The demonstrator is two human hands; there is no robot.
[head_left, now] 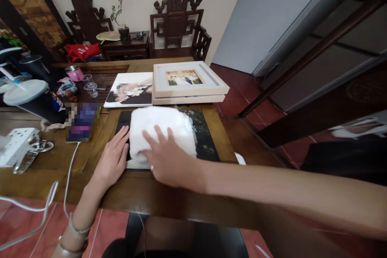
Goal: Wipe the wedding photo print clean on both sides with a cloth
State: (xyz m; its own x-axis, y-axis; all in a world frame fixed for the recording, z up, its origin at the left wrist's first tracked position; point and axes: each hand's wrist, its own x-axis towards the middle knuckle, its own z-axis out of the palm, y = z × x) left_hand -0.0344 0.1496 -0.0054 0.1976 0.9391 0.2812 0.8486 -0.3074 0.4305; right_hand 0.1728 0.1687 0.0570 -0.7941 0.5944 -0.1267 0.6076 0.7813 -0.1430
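Note:
A folded white cloth (161,123) lies flat over a dark photo panel (208,139) on the wooden table. My right hand (169,157) rests on the cloth with its fingers spread, pressing on its lower middle. Along the panel's left edge lies my left hand (115,155), fingers stretched out and flat, its fingertips close beside the cloth. Most of the panel's picture is hidden by the cloth; dark foliage shows at its right side.
Behind stand stacked framed pictures (187,92) and a white-edged photo panel (133,92). To the left are a phone (83,123) on a white cable, a power strip (18,145), a clear hair claw (32,153), a dark tumbler (33,96) and a pink cup (75,73).

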